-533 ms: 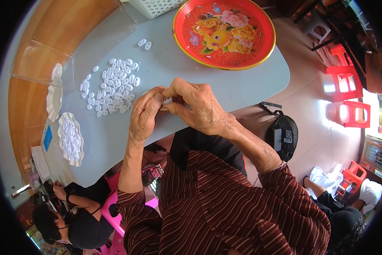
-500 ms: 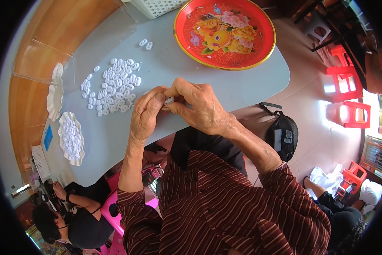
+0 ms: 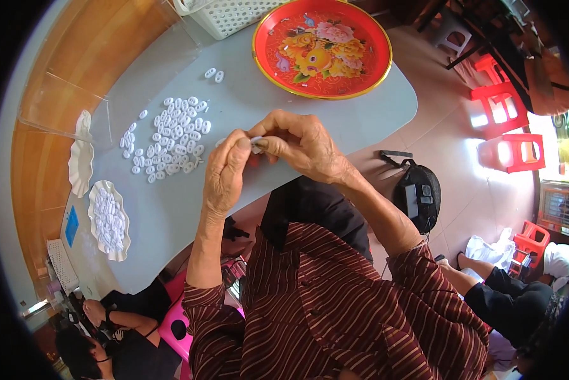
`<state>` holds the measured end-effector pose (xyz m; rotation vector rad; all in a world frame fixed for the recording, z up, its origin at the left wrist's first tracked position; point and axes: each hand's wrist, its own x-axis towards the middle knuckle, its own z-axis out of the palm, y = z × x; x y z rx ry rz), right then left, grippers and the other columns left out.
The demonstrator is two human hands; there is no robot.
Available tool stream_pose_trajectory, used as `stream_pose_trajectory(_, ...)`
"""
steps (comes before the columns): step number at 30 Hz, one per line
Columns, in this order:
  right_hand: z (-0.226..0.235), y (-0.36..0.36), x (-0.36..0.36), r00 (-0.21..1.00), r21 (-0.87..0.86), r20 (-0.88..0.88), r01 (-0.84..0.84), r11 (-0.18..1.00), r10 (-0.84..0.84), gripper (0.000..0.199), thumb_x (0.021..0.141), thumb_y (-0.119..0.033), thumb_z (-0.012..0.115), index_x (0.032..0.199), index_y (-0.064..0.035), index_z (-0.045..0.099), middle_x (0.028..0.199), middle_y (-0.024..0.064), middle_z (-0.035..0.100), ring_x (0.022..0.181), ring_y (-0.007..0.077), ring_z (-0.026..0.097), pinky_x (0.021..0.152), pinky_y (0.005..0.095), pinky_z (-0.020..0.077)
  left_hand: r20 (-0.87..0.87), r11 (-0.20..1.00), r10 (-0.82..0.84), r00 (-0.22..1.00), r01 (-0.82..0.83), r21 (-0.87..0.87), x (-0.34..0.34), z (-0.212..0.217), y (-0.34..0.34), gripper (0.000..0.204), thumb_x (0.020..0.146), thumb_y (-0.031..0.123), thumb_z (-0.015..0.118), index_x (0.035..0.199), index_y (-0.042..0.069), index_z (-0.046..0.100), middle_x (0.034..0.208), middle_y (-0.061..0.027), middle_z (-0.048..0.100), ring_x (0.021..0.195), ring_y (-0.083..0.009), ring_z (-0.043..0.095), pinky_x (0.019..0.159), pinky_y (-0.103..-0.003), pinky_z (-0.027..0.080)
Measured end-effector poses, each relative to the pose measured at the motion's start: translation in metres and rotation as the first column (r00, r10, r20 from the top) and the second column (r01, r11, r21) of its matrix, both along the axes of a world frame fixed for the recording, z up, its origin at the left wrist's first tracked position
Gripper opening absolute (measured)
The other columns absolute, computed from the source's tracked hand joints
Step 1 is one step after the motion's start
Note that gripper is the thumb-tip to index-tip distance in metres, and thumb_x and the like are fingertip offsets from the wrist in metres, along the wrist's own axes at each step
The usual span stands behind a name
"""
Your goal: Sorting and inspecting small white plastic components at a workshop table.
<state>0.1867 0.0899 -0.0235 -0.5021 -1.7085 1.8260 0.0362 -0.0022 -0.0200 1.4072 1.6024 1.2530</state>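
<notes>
My left hand and my right hand meet over the near edge of the grey table. Between their fingertips is a small white oval piece, partly covered by the thumbs and fingers. Both hands are closed on it. Left of them lies a loose spread of white oval pieces with two dark holes each. Two more oval pieces lie apart, farther back. A white wavy-edged dish at the left holds a heap of small white parts.
A red flowered tray with a gold rim and a white perforated basket stand at the back. Another wavy white dish is by the wooden panel. A black backpack, red stools and a seated person surround the table.
My right thumb has come down against the white piece, and the fingers of both hands have shifted on it. The whole view has moved slightly.
</notes>
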Motion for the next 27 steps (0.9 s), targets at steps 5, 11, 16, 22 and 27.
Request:
stream_pose_trajectory(5,0.006,-0.002,-0.001,0.996,0.073,0.086,0.017,0.997,-0.024,0.011,0.088,-0.006,0.058,0.095,0.0024,0.061,0.073,0.0033,0.061,0.066,0.0069,0.056,0.06,0.0228,0.0468,-0.011,0.999,-0.019,1.0,0.02,0.034,0.006,0.006,-0.006,0.018,0.093,0.018,0.047,0.086,0.001,0.05,0.069,-0.0017,0.047,0.064,-0.01,0.043,0.059,-0.026,0.038)
stream_pose_trajectory(11,0.048,0.04,-0.03,0.977,0.35,-0.035,0.211,0.913,-0.212,0.011,0.087,-0.006,0.056,0.092,0.0035,0.061,0.075,0.0042,0.061,0.067,0.0067,0.057,0.059,0.0232,0.0482,0.211,0.984,0.148,0.966,-0.164,0.063,0.006,0.005,-0.025,0.016,0.09,0.016,0.051,0.092,0.0,0.053,0.078,-0.0051,0.055,0.071,-0.0108,0.05,0.068,-0.025,0.042)
stream_pose_trajectory(16,0.112,0.149,-0.076,0.857,0.574,-0.125,0.473,0.668,-0.5,0.013,0.085,-0.012,0.061,0.082,0.0007,0.064,0.065,0.0058,0.059,0.056,0.0118,0.054,0.051,0.0296,0.0436,0.251,0.971,0.188,0.95,-0.218,0.101,-0.003,-0.001,-0.052,0.01,0.09,0.008,0.048,0.09,-0.001,0.052,0.081,-0.0049,0.054,0.07,-0.0096,0.049,0.066,-0.023,0.041)
stream_pose_trajectory(22,0.072,0.116,-0.128,0.902,0.756,0.055,0.242,0.608,-0.428,0.014,0.083,-0.018,0.062,0.086,-0.0046,0.068,0.074,0.0104,0.066,0.062,0.0128,0.061,0.061,0.0279,0.0488,0.295,0.93,0.313,0.903,-0.354,0.098,-0.011,-0.014,-0.068,0.01,0.091,0.009,0.048,0.091,-0.001,0.051,0.069,-0.0024,0.051,0.062,-0.0078,0.046,0.057,-0.022,0.039)
stream_pose_trajectory(27,0.036,0.05,-0.202,0.99,0.827,0.102,-0.138,0.545,0.097,0.014,0.082,-0.004,0.061,0.096,-0.004,0.063,0.086,0.0099,0.067,0.074,0.0213,0.065,0.07,0.0314,0.0531,0.293,0.941,0.289,0.911,-0.326,0.085,-0.007,-0.013,-0.067,0.005,0.09,0.004,0.048,0.09,0.0,0.049,0.068,-0.003,0.048,0.06,-0.0084,0.045,0.054,-0.022,0.038)
